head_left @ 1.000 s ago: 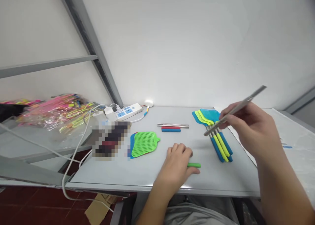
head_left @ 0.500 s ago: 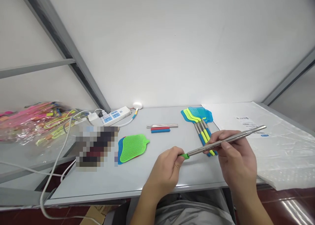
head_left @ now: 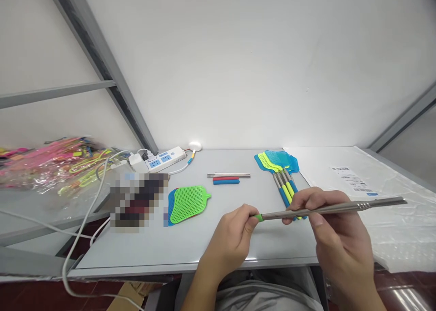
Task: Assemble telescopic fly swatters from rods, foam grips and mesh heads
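My right hand (head_left: 330, 229) is closed round a telescopic metal rod (head_left: 340, 208) held almost level above the table's front edge. My left hand (head_left: 235, 231) pinches a green sleeve (head_left: 259, 217) that sits on the rod's left end. Behind my hands lie several finished fly swatters (head_left: 277, 165) with blue and yellow grips. A loose green mesh swatter head (head_left: 189, 202) lies on a blue one to the left. Two bare metal rods with a red and a blue sleeve (head_left: 226, 178) lie in the middle of the table.
A white power strip (head_left: 160, 159) with cables sits at the back left. Bags of pink and yellow parts (head_left: 51, 163) lie on a lower shelf at left. Clear plastic sheeting with a label (head_left: 368, 184) covers the right side. A blurred-out object (head_left: 138, 199) rests left of the mesh heads.
My left hand picked the green sleeve up off the table and brought it to the rod's end. My right hand lowered the rod from a tilt to nearly level.
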`<state>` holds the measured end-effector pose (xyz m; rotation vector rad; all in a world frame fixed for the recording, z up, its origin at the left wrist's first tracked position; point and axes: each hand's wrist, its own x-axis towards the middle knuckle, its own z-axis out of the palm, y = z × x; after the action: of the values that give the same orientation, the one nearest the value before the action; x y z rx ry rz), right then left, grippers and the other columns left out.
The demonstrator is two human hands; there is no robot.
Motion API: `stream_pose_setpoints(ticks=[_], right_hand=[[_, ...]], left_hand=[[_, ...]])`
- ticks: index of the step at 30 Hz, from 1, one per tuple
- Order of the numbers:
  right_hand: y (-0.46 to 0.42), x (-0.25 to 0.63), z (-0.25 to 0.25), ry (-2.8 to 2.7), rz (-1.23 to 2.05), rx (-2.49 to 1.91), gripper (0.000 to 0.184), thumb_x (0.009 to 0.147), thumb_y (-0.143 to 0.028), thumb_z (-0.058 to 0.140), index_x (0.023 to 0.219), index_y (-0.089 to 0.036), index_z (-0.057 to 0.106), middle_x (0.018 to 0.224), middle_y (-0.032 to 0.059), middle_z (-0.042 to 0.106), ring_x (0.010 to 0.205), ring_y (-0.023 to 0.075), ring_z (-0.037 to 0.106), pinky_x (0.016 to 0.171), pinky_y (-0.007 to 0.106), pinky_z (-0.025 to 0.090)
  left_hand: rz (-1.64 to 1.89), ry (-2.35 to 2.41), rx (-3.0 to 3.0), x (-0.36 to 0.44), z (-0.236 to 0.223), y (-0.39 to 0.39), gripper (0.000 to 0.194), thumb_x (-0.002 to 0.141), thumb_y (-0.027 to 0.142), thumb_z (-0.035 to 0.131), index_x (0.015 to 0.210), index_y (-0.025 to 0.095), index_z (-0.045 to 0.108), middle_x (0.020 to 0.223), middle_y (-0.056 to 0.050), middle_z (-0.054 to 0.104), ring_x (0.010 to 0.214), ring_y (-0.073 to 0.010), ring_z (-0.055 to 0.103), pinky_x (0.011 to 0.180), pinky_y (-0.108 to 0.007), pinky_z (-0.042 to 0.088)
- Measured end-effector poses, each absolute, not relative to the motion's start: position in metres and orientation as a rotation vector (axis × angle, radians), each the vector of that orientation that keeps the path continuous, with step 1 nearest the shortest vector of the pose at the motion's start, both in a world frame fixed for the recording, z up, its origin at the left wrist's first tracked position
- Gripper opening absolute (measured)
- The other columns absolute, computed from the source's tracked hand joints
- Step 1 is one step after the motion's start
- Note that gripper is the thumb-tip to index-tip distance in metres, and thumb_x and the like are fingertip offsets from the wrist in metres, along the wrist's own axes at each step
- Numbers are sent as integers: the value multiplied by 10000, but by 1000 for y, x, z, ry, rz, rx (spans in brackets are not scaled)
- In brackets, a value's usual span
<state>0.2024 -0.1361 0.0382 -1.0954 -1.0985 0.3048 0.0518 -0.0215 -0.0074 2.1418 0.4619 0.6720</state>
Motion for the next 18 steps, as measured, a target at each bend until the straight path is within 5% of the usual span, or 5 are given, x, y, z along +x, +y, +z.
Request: stream_pose_setpoints(ticks=[18], right_hand=[[-139, 192, 48, -1203, 340, -1110, 142, 980, -164, 477, 1059, -259, 548, 942, 8, 569, 741, 114, 601, 715, 260, 527]], left_hand=[[628, 395, 2023, 53, -3, -35, 302, 1047, 378, 326, 948, 204, 552, 813, 15, 561, 738, -135, 490, 697, -256, 340]])
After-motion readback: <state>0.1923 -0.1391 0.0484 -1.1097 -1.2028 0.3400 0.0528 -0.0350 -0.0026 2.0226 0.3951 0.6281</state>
